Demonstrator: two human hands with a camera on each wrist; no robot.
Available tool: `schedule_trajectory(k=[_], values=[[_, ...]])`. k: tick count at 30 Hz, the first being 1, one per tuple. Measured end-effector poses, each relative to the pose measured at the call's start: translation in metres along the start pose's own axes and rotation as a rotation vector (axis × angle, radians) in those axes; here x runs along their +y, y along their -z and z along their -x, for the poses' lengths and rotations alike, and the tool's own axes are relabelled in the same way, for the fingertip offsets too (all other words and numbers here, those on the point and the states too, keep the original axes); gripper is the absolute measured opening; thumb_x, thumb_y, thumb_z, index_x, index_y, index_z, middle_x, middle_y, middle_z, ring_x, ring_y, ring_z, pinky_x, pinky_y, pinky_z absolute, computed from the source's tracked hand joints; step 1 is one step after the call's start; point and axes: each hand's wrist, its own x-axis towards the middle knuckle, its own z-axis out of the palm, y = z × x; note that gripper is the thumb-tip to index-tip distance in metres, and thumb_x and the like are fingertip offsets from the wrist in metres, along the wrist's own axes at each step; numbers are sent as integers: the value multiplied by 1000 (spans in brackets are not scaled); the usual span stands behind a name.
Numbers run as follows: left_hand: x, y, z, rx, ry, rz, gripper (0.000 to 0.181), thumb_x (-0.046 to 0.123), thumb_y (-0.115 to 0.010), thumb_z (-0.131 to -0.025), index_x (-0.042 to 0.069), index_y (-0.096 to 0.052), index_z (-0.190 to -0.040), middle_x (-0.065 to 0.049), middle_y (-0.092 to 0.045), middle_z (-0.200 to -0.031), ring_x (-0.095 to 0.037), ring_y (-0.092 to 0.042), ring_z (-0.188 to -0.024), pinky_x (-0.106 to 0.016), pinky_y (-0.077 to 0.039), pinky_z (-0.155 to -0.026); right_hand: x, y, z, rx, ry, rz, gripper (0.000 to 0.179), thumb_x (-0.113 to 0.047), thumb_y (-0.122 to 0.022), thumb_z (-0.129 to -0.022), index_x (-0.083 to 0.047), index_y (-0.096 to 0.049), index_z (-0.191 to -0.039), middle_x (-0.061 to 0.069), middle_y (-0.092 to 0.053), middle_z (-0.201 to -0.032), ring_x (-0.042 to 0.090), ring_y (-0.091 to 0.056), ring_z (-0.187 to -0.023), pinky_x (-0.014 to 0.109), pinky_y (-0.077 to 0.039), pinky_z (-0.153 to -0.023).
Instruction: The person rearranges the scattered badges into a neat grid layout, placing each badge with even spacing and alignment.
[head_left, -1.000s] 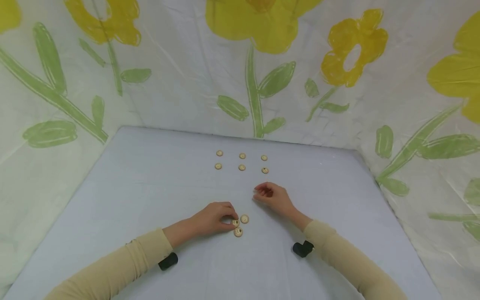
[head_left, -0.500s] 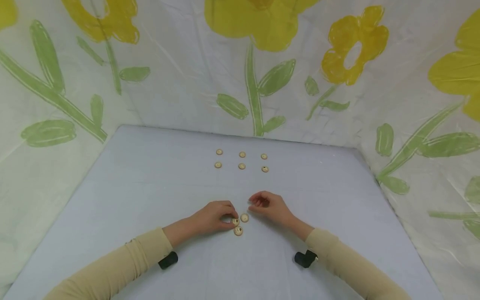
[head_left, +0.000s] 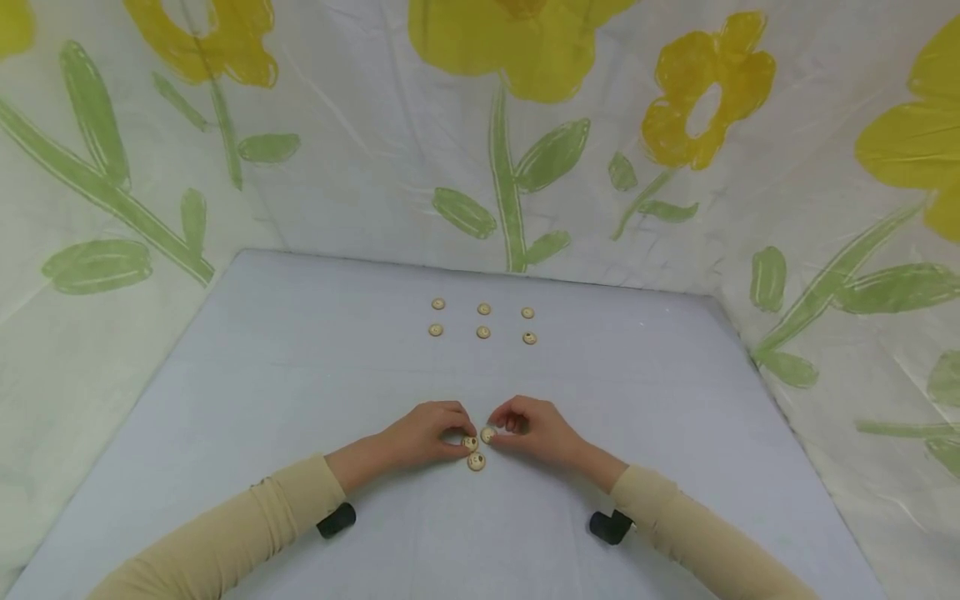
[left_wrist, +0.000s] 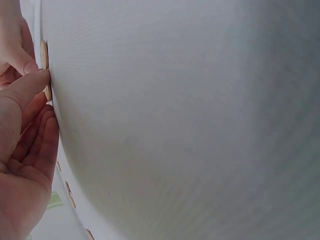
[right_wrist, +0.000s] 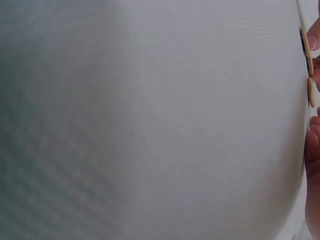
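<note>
Three small round wooden discs with drawn faces lie together on the table. My left hand (head_left: 431, 435) pinches one wooden disc (head_left: 470, 443) between thumb and fingers. My right hand (head_left: 536, 429) has its thumb and index finger round the edge of a second wooden disc (head_left: 487, 435), right beside the first. Just below them on the table lies a third wooden disc (head_left: 476, 462). Seen edge-on in the left wrist view, a disc (left_wrist: 44, 54) lies flat past my left thumb. The right wrist view catches only fingers (right_wrist: 313, 150) and disc edges at its right border.
Farther back on the white table (head_left: 300, 358), several matching discs lie in two rows, among them a near right disc (head_left: 529, 338) and a far left disc (head_left: 438, 304). A fabric wall (head_left: 360, 167) with painted flowers closes off the table's back and sides.
My right hand has come down and left from nearer the rows, and its thumb and index finger now reach the right-hand disc. My left hand and its disc have stayed in place.
</note>
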Motion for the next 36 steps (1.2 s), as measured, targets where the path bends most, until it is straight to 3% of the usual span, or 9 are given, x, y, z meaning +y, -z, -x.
schedule_trajectory(k=[15,23,30,36], values=[[-1,1,-2,-13,-7,0,15,14,-74,-87,6,-74,-100,0,-66,-95,-11,-61,-87,-26,-50,-78,-5,-1,-1,-35,99,79,22,-19,-79,-84,-14,-69,-103,-5,-62,-87,8,-54,-77,23,-47,-69],[1,2,-3,-29,2,-28,15,12,-75,-84,5,-75,-98,0,-65,-91,-9,-59,-83,-25,-50,-77,-5,-3,0,-38,110,79,22,-19,-79,-84,-13,-69,-103,-4,-62,-88,10,-54,-78,23,-47,-69],[3,2,-4,-22,28,-39,15,12,-76,-82,5,-75,-96,2,-66,-88,-9,-60,-80,-25,-50,-75,-4,-3,2,-30,134,76,21,-20,-78,-85,-13,-69,-103,-4,-62,-88,9,-54,-77,22,-47,-68],[-2,7,-4,36,95,-42,13,13,-77,-82,7,-75,-94,4,-65,-87,-8,-58,-79,-26,-50,-74,-4,-3,1,-19,149,95,21,-19,-78,-84,-13,-70,-102,-5,-62,-87,7,-54,-78,22,-48,-68]])
